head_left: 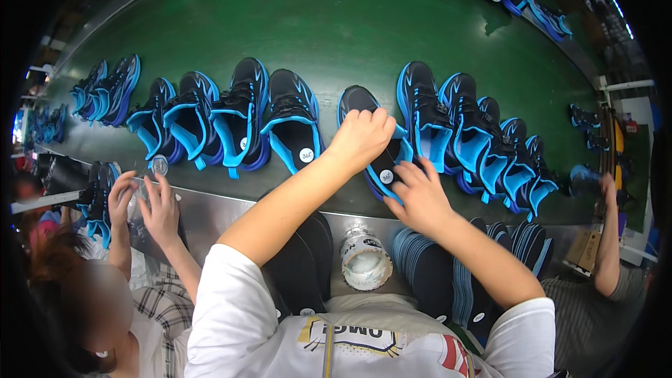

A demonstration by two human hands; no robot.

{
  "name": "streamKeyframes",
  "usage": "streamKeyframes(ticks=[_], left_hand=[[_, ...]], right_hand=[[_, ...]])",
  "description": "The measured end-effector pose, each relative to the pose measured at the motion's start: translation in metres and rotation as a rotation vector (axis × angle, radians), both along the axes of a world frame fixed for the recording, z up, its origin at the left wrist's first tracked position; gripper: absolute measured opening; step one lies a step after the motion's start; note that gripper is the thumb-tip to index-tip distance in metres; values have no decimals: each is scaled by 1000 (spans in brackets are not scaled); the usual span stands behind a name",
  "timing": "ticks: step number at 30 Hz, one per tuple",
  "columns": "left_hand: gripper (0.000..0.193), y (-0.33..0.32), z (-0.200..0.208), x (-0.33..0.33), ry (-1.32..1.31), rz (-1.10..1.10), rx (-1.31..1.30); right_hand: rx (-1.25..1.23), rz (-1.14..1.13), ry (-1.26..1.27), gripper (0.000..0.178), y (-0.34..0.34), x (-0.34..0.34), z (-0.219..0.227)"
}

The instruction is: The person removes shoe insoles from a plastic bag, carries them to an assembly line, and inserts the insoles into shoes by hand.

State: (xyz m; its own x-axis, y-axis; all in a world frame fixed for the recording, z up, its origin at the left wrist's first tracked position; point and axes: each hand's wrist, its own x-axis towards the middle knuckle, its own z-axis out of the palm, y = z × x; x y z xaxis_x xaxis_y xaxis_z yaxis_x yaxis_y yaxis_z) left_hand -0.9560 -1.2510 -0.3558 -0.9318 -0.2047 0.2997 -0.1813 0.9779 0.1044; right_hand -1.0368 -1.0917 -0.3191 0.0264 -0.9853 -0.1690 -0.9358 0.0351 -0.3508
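Note:
My left hand (360, 138) is closed over the opening of a black and blue sports shoe (355, 99), its fingers bunched at the tongue. The shoe's toe points away from me. A dark insole (381, 162) with a round white sticker shows in the opening. At the heel end, my right hand (423, 198) grips the shoe's right side, thumb low and fingers at the collar. How far the insole sits inside is partly hidden by my hands. To the left stands a similar shoe (292, 96) with a stickered insole inside; another shoe (420, 94) stands to the right.
Rows of matching shoes line the green belt (336, 21) on both sides. Stacked insoles (423, 259) and a tape roll (366, 262) lie along the metal edge nearest me. A co-worker at left holds a round label (159, 165); another person's arm (609, 238) reaches in at right.

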Motion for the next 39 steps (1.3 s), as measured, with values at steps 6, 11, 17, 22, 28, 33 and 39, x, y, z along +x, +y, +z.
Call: streamKeyframes(ticks=[6,11,17,22,28,33,39], left_hand=[[15,25,23,28,122,-110,5],[14,10,13,40,30,-34,-49],[10,-27,2,23,-80,-48,-4],[11,-23,2,13,-139,-91,19],[11,-16,-2,14,-172,-48,-55],[14,-17,-7,11,-185,-61,-100],[13,-16,-4,12,-283,-54,-134]], right_hand=[[98,-161,6,34,64,15,8],[-77,-249,-216,32,51,22,-5],[37,-228,-218,22,0,10,10],[99,-85,-331,35,-29,5,-34],[538,151,186,47,-95,14,-49],[425,214,234,37,-78,8,-63],[780,240,-50,60,-68,5,-1]])
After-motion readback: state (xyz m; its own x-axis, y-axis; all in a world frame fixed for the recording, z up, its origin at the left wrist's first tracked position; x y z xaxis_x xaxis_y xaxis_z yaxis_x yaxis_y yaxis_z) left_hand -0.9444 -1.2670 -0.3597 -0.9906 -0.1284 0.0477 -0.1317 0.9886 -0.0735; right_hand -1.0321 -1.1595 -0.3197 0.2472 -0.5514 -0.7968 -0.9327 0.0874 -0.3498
